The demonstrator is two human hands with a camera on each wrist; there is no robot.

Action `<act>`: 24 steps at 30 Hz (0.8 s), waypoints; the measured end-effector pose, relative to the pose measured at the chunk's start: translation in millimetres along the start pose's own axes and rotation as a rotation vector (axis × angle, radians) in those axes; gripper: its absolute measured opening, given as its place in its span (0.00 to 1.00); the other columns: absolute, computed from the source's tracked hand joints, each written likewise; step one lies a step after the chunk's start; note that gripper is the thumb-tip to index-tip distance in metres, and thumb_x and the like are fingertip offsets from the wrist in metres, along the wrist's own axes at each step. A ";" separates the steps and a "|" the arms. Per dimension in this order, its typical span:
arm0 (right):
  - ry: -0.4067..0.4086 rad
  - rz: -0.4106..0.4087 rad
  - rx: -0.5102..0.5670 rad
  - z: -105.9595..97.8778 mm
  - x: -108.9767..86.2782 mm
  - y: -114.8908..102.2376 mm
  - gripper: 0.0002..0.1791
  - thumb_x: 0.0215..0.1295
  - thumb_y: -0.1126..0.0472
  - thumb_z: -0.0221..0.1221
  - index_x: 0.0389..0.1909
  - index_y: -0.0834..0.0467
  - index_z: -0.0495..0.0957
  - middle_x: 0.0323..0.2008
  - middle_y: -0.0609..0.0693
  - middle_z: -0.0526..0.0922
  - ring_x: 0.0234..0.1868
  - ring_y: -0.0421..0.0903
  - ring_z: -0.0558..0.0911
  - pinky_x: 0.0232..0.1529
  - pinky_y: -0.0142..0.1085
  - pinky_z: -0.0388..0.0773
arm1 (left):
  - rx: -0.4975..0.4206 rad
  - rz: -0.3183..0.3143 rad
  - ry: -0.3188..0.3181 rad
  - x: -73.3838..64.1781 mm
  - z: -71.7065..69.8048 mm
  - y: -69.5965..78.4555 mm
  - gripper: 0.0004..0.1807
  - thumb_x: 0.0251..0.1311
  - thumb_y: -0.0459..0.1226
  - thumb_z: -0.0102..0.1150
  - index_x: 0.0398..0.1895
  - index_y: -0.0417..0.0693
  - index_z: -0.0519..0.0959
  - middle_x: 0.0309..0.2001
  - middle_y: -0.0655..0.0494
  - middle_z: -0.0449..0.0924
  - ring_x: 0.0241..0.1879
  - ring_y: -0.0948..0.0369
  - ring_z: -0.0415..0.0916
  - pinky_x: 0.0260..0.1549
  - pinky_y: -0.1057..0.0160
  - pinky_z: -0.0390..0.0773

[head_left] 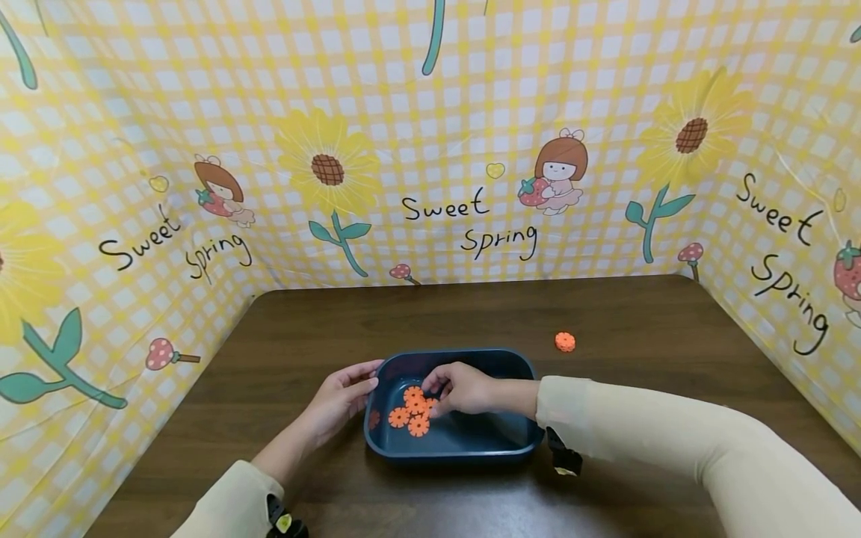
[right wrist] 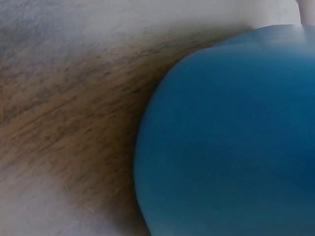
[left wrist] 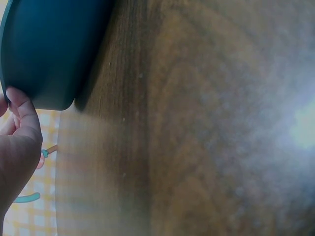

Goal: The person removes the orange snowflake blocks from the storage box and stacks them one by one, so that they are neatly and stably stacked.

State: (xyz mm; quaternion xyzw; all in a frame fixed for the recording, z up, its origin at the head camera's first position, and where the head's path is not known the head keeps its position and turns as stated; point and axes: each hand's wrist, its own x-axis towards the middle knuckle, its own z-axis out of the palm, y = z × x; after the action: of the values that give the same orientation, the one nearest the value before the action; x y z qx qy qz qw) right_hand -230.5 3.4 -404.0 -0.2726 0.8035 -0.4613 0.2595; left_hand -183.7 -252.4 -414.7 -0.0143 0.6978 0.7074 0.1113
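Clock centred on the tray, 12 away from the person.

Backdrop: yellow-check cloth (head_left: 437,112) beyond the brown table (head_left: 323,321).

Dark blue tray (head_left: 484,430): flat on the table, long axis 9 to 3. Smooth walls, probably light; judged likely to skid if knocked, so one hand should brace it.

Right sleeve (head_left: 639,418): crosses the rim at 3 o'clock. Suggest keeping the forearm high enough not to lean on that wall.

Right hand (head_left: 464,387): inside the tray, fingers bent, thumb and forefinger narrowly apart beside the discs. Cannot tell whether a disc is pinched; the right wrist view gives mostly the tray's outer wall.

Left hand (head_left: 339,397): at 9 to 10 o'clock, thumb and fingers pinching the rim. Good brace; light pressure should do, without tipping that end.

Orange discs (head_left: 415,406): on the tray floor towards 9 o'clock, about five visible, notched edges, some overlapping. Step judged to be handling these one at a time, whether lifting or placing. Best taken by opposite edges, fingertips low and vertical; notches may catch on neighbours, so a straight lift or gentle lowering beats sliding.

Lone orange piece (head_left: 565,342): outside, on the table at 2 o'clock, untouched. Single disc or small stack, too small to tell.
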 end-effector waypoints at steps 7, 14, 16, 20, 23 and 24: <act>0.018 0.021 -0.039 2.7 2.3 3.7 0.17 0.54 0.68 0.70 0.45 0.60 0.80 0.40 0.52 0.76 0.37 0.46 0.74 0.36 0.35 0.73 | -0.010 0.005 -0.005 0.5 -0.5 -0.8 0.24 0.70 0.33 0.53 0.67 0.37 0.67 0.56 0.43 0.72 0.53 0.55 0.74 0.50 0.60 0.77; 0.025 0.028 -0.104 5.2 3.7 5.8 0.16 0.54 0.66 0.70 0.44 0.57 0.80 0.38 0.51 0.76 0.35 0.45 0.74 0.35 0.34 0.72 | -0.001 0.006 -0.001 0.1 -0.3 -0.7 0.24 0.70 0.33 0.53 0.67 0.37 0.67 0.56 0.42 0.72 0.53 0.54 0.74 0.51 0.60 0.76; 0.030 0.024 -0.123 6.0 4.0 6.7 0.15 0.54 0.66 0.71 0.43 0.57 0.80 0.37 0.50 0.76 0.34 0.44 0.73 0.35 0.34 0.71 | -0.002 0.002 0.001 0.2 -0.1 -1.1 0.24 0.69 0.32 0.53 0.67 0.37 0.68 0.56 0.42 0.72 0.53 0.54 0.74 0.51 0.60 0.76; 0.030 0.008 -0.156 7.0 3.7 7.6 0.15 0.54 0.66 0.71 0.43 0.57 0.80 0.36 0.50 0.76 0.34 0.44 0.73 0.36 0.34 0.71 | 0.000 -0.003 -0.001 0.2 -0.1 -1.5 0.24 0.69 0.33 0.53 0.67 0.38 0.67 0.56 0.42 0.72 0.53 0.55 0.74 0.51 0.59 0.76; 0.025 -0.004 -0.178 7.0 3.3 7.1 0.16 0.54 0.66 0.71 0.43 0.57 0.80 0.36 0.50 0.75 0.35 0.44 0.73 0.37 0.34 0.71 | -0.003 -0.004 -0.001 0.4 -0.3 -1.0 0.24 0.69 0.33 0.53 0.67 0.37 0.67 0.56 0.43 0.72 0.52 0.55 0.74 0.51 0.60 0.76; 0.024 -0.008 -0.185 7.0 3.2 6.9 0.16 0.54 0.66 0.71 0.43 0.57 0.80 0.37 0.50 0.75 0.35 0.44 0.73 0.37 0.34 0.71 | -0.004 -0.004 -0.001 0.4 -0.3 -0.9 0.24 0.69 0.33 0.53 0.68 0.37 0.67 0.56 0.43 0.72 0.52 0.55 0.74 0.51 0.60 0.76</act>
State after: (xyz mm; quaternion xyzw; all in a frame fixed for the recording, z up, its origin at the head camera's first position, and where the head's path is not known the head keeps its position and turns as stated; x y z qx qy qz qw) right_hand -229.4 0.0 -413.7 -0.2929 0.8446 -0.3894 0.2217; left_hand -184.0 -252.7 -415.6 -0.0154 0.6965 0.7085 0.1130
